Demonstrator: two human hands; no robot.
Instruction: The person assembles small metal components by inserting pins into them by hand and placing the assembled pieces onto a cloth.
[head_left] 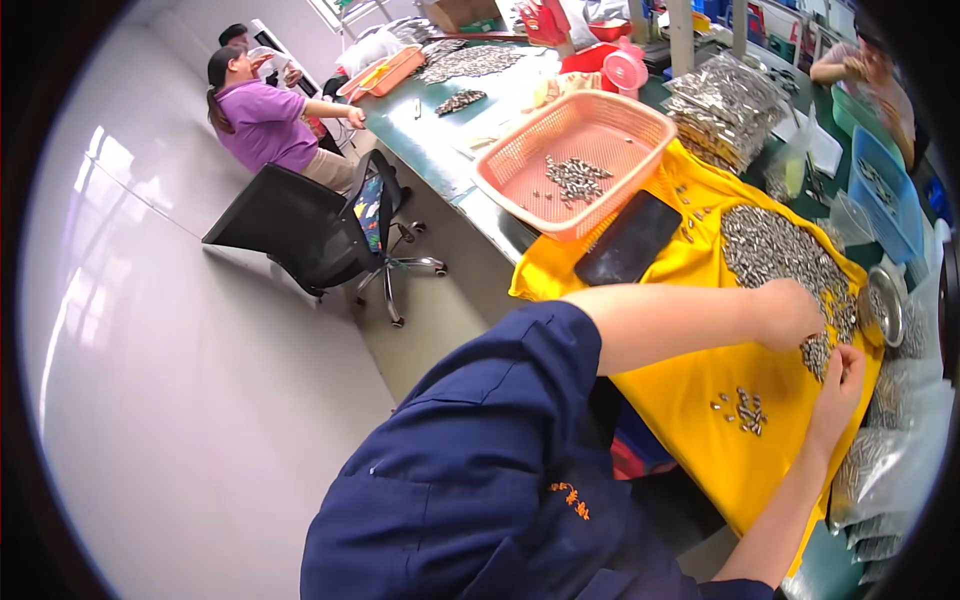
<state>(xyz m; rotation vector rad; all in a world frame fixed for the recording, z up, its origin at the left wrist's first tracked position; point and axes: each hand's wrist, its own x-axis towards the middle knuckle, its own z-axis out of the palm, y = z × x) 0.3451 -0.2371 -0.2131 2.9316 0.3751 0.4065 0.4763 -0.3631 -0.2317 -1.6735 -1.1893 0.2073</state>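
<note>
My left hand (790, 313) is closed, its fingers curled down at the near edge of a big pile of small shiny metal parts (775, 245). Just to its right, my right hand (846, 372) has its fingertips pressed together beside the same parts. Whatever either hand grips is too small or too hidden to make out. Under the pile lies a yellow cloth (670, 410). Nearer to me on this cloth is a small loose group of metal parts (750, 412). A round metal bowl (882, 305) holding more parts stands right of the pile.
A pink basket (500, 185) with some parts and a dark phone (630, 238) lie left of the pile. Filled clear bags (725, 105) are stacked behind; more bags (875, 470) line the right edge. A co-worker (880, 85) sits across; another person (262, 115) stands near a chair (310, 225).
</note>
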